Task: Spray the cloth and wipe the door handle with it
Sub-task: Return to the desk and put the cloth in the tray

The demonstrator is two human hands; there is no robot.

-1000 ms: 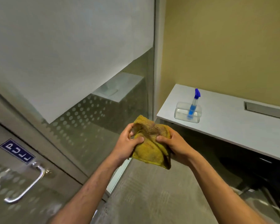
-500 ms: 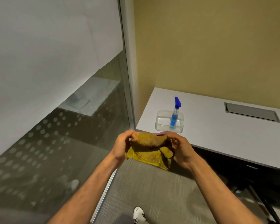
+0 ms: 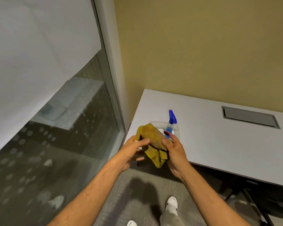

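Clearly soft and light, the crumpled yellow terry cloth (image 3: pixel 151 141) is pinched by both the left hand (image 3: pixel 132 151) and right hand (image 3: pixel 174 150); blue-triggered clear spray bottle (image 3: pixel 170 126) at one o'clock.

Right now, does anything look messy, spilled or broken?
Nothing stands out. The blue-topped spray bottle stands upright in its clear plastic tray on the white desk, with no spill visible. The crumpled yellow cloth is held in the left hand and right hand.
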